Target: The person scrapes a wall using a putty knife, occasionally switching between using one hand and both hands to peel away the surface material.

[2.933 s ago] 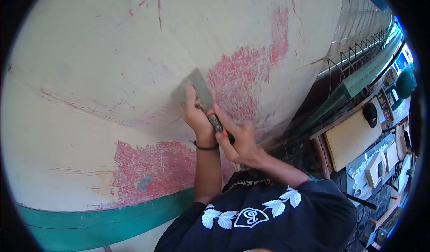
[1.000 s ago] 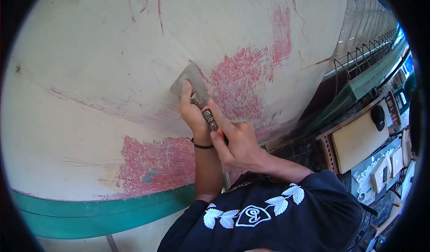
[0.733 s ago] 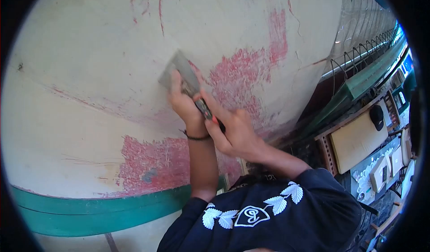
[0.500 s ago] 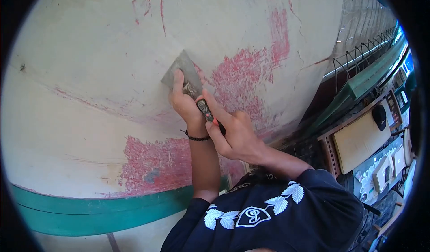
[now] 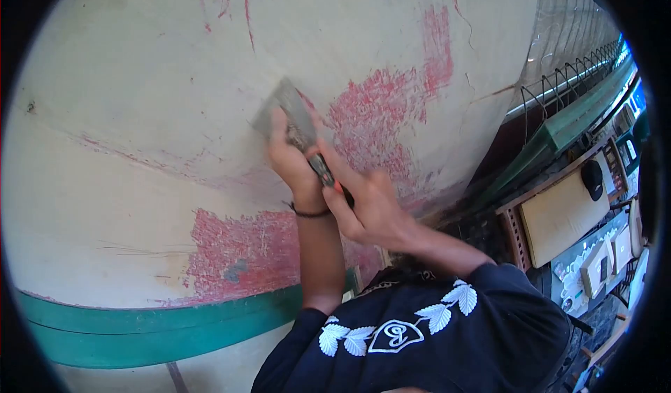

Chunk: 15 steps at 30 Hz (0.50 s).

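Note:
A wide metal scraper lies flat against a cream-painted curved hull where red undercoat shows through. My right hand grips the scraper's dark handle with orange trim. My left hand presses its fingers on the blade just above the handle; a thin black band circles that wrist. The blade sits at the left edge of a scraped red patch.
A second red patch lies below my hands, above a green stripe. To the right are wire mesh, a green beam, a wooden board and small white items beyond. My dark shirt fills the bottom.
Across the frames both hands slide the scraper back and forth over the hull, up-left and back. Since half a second ago the blade has barely shifted, now blurred by motion.

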### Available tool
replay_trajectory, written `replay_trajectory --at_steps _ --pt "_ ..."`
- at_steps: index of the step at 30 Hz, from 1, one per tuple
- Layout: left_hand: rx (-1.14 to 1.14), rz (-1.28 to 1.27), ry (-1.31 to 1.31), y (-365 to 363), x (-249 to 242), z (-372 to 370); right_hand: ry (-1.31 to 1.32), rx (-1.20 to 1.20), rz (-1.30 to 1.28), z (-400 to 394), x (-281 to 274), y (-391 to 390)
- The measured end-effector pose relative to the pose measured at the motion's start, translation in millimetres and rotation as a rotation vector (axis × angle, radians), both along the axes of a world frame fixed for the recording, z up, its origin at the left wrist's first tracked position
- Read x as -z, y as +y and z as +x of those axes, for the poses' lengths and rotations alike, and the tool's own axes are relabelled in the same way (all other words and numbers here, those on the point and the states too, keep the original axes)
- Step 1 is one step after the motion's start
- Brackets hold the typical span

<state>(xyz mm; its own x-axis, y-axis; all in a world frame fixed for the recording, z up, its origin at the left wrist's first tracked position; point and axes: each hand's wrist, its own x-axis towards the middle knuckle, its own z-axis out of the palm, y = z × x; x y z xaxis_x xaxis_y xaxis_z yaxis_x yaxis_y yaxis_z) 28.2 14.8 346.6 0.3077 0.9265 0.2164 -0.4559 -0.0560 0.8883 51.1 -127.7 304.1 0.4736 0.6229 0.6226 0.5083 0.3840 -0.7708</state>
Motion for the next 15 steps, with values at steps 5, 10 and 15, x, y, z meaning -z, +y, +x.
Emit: replay_trajectory --at_steps 5,10,15 --pt "0.006 0.004 -0.039 -9 -16 3 -0.089 0.026 -0.073 5 -18 -5" --pt "0.032 0.027 -0.014 -7 -16 0 0.004 0.020 0.022 4 -17 4" --pt "0.049 0.019 -0.073 -7 -7 2 -0.021 0.027 0.002 2 -18 -1"
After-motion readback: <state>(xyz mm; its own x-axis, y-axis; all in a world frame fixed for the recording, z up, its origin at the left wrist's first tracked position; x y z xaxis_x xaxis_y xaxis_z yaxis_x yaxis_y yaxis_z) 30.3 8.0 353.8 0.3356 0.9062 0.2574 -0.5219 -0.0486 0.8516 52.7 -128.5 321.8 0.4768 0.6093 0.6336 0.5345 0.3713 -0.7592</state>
